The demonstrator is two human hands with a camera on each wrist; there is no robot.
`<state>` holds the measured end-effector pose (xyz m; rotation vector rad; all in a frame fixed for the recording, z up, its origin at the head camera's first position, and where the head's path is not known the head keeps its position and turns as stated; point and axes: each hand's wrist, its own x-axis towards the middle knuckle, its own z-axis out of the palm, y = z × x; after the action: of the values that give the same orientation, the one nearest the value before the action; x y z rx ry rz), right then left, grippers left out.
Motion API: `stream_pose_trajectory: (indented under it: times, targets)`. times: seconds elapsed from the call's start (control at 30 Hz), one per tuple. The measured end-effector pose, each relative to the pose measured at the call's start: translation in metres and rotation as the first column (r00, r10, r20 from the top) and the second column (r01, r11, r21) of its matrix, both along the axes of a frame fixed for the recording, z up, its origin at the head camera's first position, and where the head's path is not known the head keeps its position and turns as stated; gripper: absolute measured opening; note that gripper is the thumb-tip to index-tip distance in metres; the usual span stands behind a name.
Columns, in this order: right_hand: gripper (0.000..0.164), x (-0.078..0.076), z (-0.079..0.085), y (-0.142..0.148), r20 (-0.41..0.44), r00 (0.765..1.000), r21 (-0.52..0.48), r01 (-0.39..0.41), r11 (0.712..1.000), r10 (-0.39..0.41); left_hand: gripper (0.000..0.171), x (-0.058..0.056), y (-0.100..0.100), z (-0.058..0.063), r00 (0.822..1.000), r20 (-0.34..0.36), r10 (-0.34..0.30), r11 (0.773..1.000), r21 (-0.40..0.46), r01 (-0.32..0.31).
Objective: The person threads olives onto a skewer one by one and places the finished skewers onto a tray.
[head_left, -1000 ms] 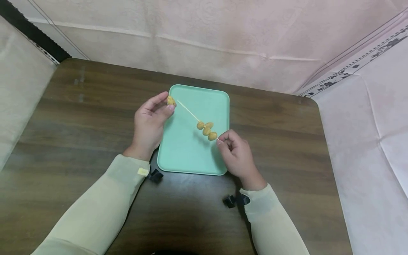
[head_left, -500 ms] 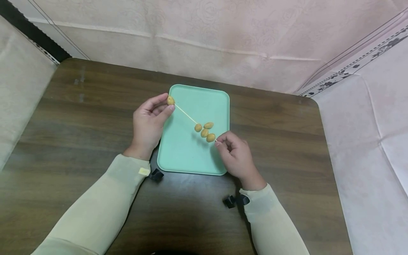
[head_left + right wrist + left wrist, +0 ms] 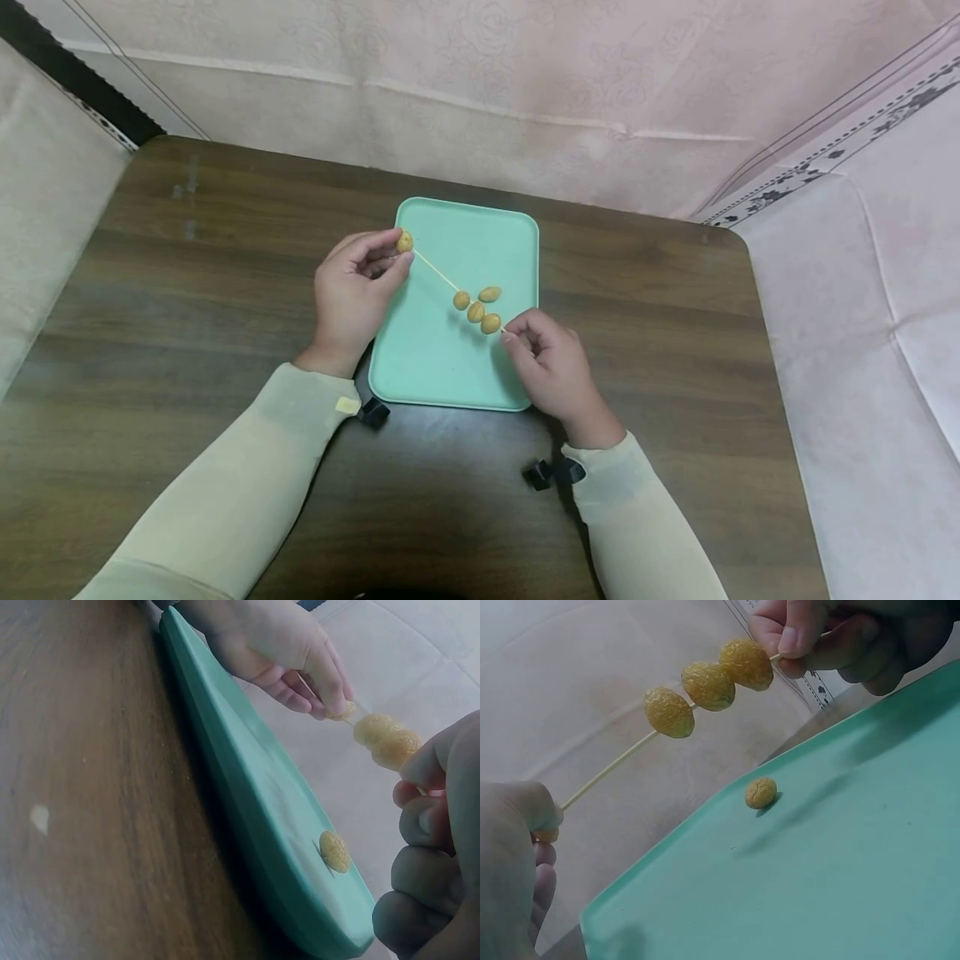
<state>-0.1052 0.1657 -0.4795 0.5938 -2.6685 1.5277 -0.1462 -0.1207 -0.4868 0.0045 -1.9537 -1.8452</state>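
Note:
My right hand (image 3: 553, 362) pinches the near end of a thin wooden skewer (image 3: 437, 270). Three wrinkled golden balls that look like small potatoes (image 3: 708, 686) are threaded on it, close to the right fingers. At the skewer's far end my left hand (image 3: 352, 304) pinches another small potato (image 3: 405, 242) between thumb and fingers. The skewer's tip meets that one; how deep it goes is hidden by the left fingers in the left wrist view. One loose small potato (image 3: 334, 852) lies on the mint-green tray (image 3: 442, 375), below the raised skewer.
The tray sits on a dark wooden table (image 3: 660, 333). Pale patterned cloth (image 3: 480, 92) hangs behind the table and along both sides. Black wrist cameras (image 3: 538, 475) are strapped at both sleeves.
A second ago the skewer's tip stood apart from the left hand's small potato; now it touches or enters it. The right hand and the skewered small potatoes have shifted slightly left.

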Motion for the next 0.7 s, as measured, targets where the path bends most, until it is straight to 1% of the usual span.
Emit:
stream_pose_trajectory:
  times: [0.23, 0.5, 0.7]
  targets:
    - [0.006, -0.0005, -0.0003, -0.0002, -0.025, 1.0, 0.01, -0.009, 1.0, 0.009, 0.027, 0.0004, 0.0005, 0.0001, 1.0, 0.025, 0.011, 0.999, -0.045, -0.01]
    - [0.006, -0.0009, -0.0022, 0.0013, -0.053, 0.998, 0.023, -0.02, 1.0, 0.022, 0.027, 0.0008, -0.0006, -0.0011, 0.998, 0.065, -0.012, 0.998, -0.058, 0.016]
    - [0.007, -0.0009, -0.0014, 0.0019, -0.063, 0.998, 0.03, -0.02, 0.999, 0.022, 0.026, 0.0017, -0.0003, 0.0008, 0.995, 0.1, -0.013, 0.997, -0.074, 0.02]
